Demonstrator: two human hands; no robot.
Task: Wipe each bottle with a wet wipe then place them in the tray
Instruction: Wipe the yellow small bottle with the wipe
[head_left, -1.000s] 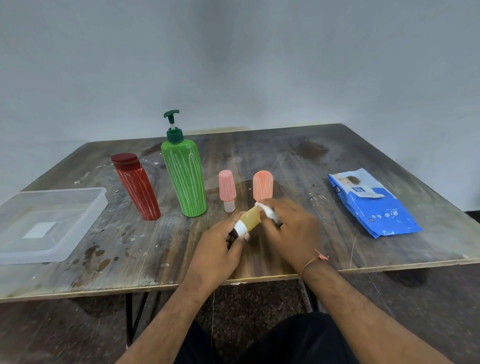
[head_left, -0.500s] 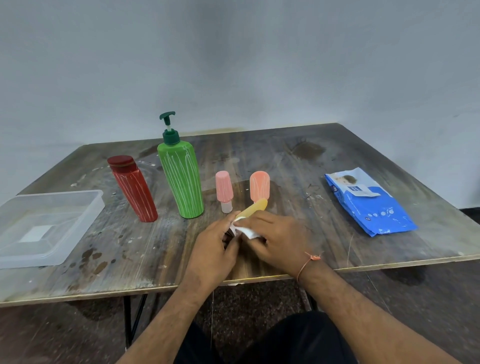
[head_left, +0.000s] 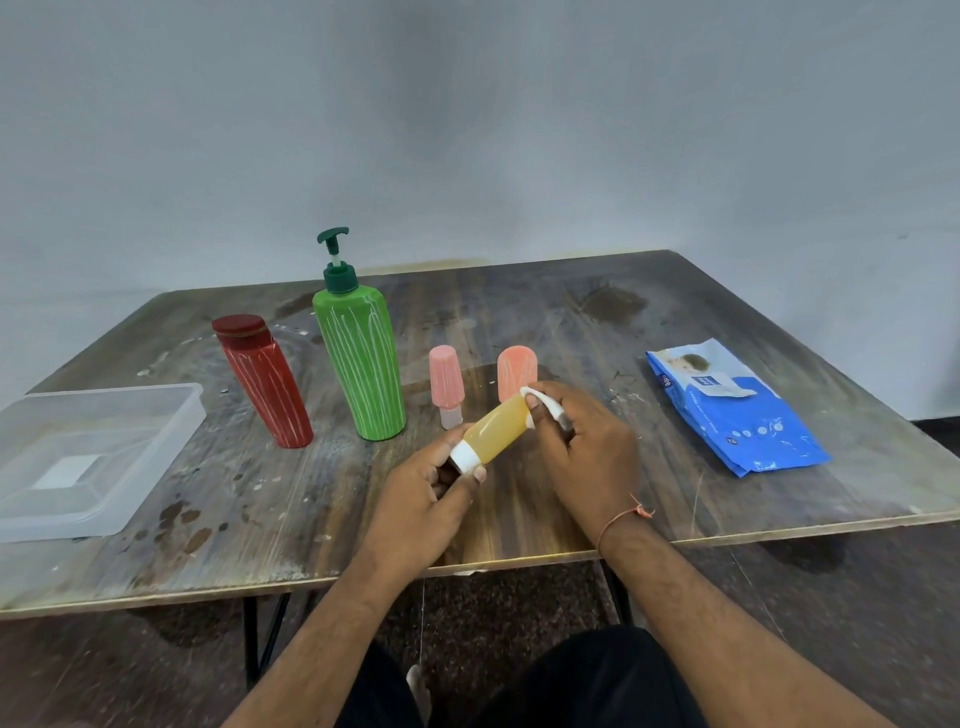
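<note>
Fingers (head_left: 470, 470) of left hand (head_left: 426, 493) clamped on yellow bottle (head_left: 496, 428) cap end, right hand (head_left: 582, 447) fingers pinching wet wipe (head_left: 540, 400) — against bottle's far end

Operator's forearms bare, no sleeves in view on either side. Left hand (head_left: 421, 493) has no rings, watch or band. Right hand (head_left: 587, 457) same, except a thin orange-red thread (head_left: 621, 519) tied round the wrist, knot with short loose ends on the outer side. Dark, near-black trousers (head_left: 597, 680) across the lap at bottom of view.
</note>
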